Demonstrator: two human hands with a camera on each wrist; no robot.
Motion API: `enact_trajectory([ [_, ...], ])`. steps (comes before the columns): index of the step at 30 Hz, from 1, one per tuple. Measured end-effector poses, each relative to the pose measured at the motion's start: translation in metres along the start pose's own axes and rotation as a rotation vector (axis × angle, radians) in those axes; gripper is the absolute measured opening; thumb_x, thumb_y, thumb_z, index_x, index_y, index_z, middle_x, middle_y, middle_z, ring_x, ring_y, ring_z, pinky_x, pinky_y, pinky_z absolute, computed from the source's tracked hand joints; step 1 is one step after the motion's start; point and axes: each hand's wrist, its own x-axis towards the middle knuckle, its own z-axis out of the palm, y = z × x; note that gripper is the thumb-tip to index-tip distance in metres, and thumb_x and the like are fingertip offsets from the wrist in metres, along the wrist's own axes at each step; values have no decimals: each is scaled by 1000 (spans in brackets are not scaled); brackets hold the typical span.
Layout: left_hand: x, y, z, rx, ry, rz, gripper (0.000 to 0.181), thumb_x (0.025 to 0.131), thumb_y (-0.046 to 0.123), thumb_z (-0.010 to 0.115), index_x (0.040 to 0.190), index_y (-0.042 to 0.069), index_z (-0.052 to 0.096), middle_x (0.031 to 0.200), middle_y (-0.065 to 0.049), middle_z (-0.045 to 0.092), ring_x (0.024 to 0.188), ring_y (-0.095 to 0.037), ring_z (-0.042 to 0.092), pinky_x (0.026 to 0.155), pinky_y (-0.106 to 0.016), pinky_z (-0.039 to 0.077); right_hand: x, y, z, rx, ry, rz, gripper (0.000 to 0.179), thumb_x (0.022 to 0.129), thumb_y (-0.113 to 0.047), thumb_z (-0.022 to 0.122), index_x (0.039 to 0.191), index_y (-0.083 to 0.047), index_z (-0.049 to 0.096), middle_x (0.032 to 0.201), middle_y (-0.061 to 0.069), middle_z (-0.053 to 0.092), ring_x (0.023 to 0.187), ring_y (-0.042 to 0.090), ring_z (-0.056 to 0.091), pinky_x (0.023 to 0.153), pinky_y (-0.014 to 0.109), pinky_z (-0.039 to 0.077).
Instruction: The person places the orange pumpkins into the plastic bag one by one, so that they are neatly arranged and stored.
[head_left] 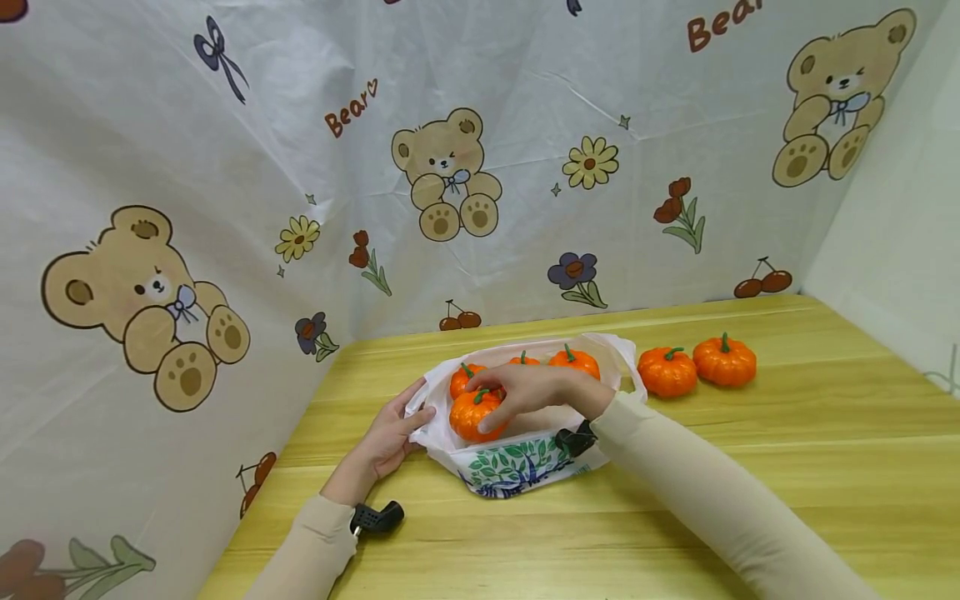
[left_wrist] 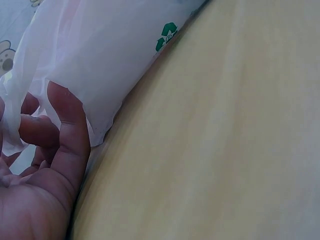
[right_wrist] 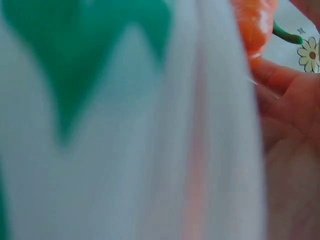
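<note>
A white plastic bag (head_left: pixel 442 446) with a green leafy print lies with its mouth spread wide, several small orange pumpkins inside. At its left end my left hand (head_left: pixel 387 435) grips the rim, thumb on the near side; the left wrist view has the fingers (left_wrist: pixel 70 107) curled at the thin plastic. My right hand (head_left: pixel 525 392) reaches over the near side and holds the front pumpkin (head_left: pixel 471 415) between thumb and fingers. Behind it sit a pumpkin (head_left: pixel 461 381) at left and another (head_left: pixel 577 361) at right. Bag plastic hides much of the right hand in the right wrist view.
Two more pumpkins, one (head_left: pixel 666 372) near the bag's right handle and one (head_left: pixel 724 362) beside it, rest on the wooden table (head_left: pixel 825 433). A white sheet (head_left: pixel 525 275) printed with bears and flowers hangs behind and at the left.
</note>
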Motion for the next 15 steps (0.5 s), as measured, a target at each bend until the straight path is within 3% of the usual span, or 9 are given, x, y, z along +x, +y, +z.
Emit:
enact_trajectory([
  [7, -1, 1, 1, 1, 3, -2, 77, 104, 16, 62, 167, 25, 18, 166, -15, 31, 114, -18, 68, 86, -38, 63, 3, -6, 7, -83, 9, 60, 66, 81, -48, 86, 138, -29, 59, 142, -7, 56, 126, 16, 51, 117, 44, 42],
  [15, -1, 1, 0, 11, -11, 7, 77, 105, 15, 61, 167, 24, 17, 166, -17, 30, 119, -20, 66, 89, -40, 62, 2, -11, 16, -256, 16, 71, 69, 79, -56, 85, 137, -29, 60, 140, -7, 61, 124, 14, 55, 116, 40, 43],
])
